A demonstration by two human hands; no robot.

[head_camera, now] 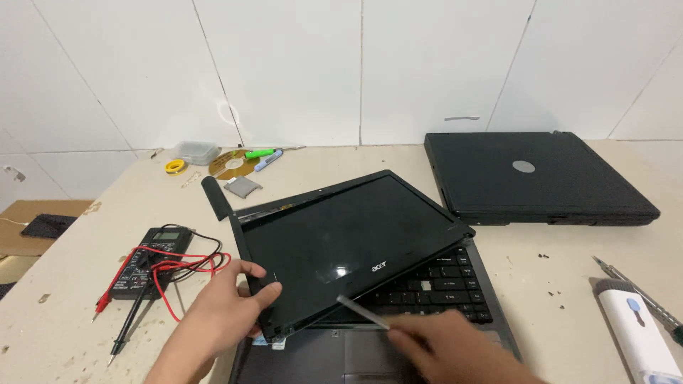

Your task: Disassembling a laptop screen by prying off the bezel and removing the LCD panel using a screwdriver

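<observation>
The left hand [220,313] pinches the screen panel's [348,238] lower-left corner, tilted above the laptop keyboard [441,284] — the blurred right hand [455,348] grips 1 thin metal pry tool [363,311]. Prying hard could crack the panel.

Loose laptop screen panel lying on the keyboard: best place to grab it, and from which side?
Probably the left bezel edge of the screen panel, coming from the left side. That edge overhangs the laptop base and sits tilted up, leaving finger room underneath; the left hand already pinches it near the lower-left corner. Avoid the glass face. The right hand holds a thin metal tool at the lower edge.
</observation>
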